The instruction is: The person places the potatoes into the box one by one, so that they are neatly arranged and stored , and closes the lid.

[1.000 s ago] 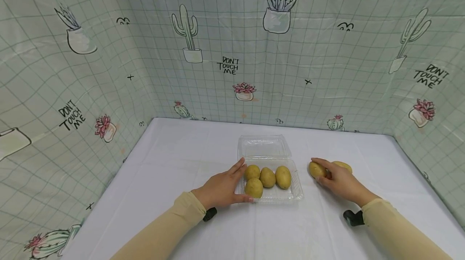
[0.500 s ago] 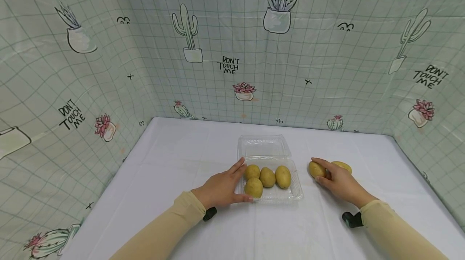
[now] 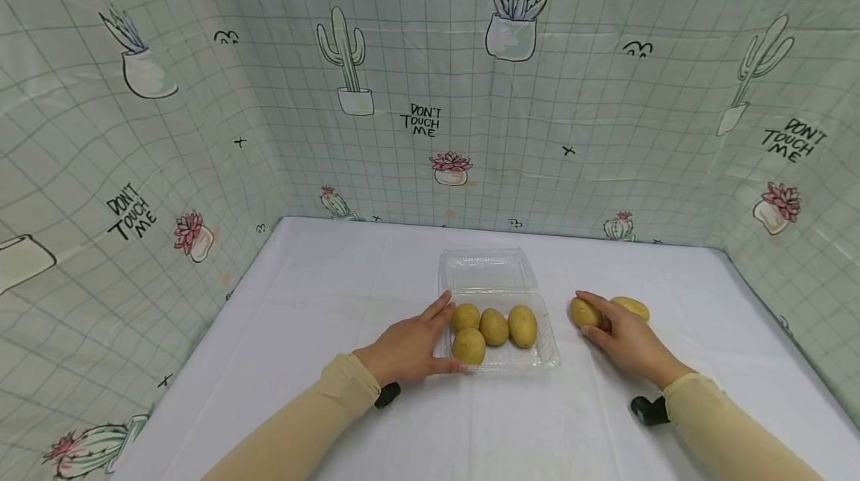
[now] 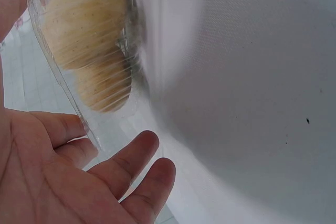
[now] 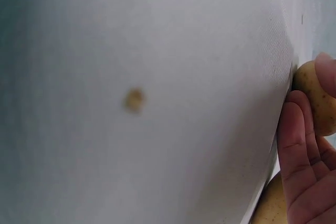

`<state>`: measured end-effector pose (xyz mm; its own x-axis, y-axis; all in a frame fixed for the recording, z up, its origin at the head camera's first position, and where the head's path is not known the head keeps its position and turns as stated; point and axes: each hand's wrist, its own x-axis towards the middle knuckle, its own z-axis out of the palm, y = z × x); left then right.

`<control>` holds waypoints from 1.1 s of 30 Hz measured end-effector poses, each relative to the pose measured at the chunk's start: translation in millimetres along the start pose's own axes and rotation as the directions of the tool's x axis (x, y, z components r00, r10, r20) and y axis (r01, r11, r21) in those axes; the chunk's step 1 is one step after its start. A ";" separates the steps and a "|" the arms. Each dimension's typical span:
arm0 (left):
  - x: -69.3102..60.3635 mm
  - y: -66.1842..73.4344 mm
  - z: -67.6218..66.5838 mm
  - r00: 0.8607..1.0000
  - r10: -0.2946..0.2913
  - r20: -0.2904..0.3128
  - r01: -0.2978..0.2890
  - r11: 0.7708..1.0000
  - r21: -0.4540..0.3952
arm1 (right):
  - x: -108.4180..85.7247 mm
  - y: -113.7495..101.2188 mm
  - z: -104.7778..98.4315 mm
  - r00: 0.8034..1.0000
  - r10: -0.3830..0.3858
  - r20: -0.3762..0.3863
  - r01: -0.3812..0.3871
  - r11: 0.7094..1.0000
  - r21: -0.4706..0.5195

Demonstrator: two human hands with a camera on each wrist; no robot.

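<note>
A clear plastic clamshell container (image 3: pixel 548 350) lies on the table with its lid (image 3: pixel 487 270) folded back. Several potatoes (image 3: pixel 494 327) sit inside, more to the left side. My left hand (image 3: pixel 411 346) rests against the container's left side, thumb at the front rim. In the left wrist view, two fingertips (image 4: pixel 84 124) touch the plastic edge, while the other two fingers extend past it. To the right, my right hand (image 3: pixel 625 335) holds a potato (image 3: pixel 586 314) between thumb and fingers, at table height. Another potato (image 3: pixel 630 307) lies just behind that hand, partly hidden in the head view.
A white cloth covers the table (image 3: pixel 336 279). Behind it and at both sides hangs a gridded curtain (image 3: pixel 403 33) printed with cacti. Dark wrist-camera mounts show below the left wrist (image 3: pixel 387 395) and the right wrist (image 3: pixel 649 411).
Both hands keep their places, and the potatoes and container stay where they were. Only the right forearm has shifted very slightly to the left.
</note>
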<state>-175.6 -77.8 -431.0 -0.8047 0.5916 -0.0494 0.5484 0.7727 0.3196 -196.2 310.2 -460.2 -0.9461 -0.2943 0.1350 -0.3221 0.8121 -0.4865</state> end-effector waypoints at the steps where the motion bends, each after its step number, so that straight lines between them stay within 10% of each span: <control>1: 0.0 -0.1 0.1 1.000 0.001 -0.001 -0.001 1.000 -0.001 | -0.1 -0.1 0.2 1.000 0.000 -0.001 0.000 1.000 0.000; 33: 0.4 0.4 0.2 1.000 -0.004 -0.005 0.004 1.000 -0.001 | -0.6 -12.4 -3.0 1.000 -0.014 -0.019 0.015 0.998 0.060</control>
<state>-175.7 -77.2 -431.1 -0.8082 0.5872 -0.0461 0.5447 0.7749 0.3206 -191.7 301.8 -451.7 -0.9419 -0.2965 0.1581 -0.3341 0.7759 -0.5351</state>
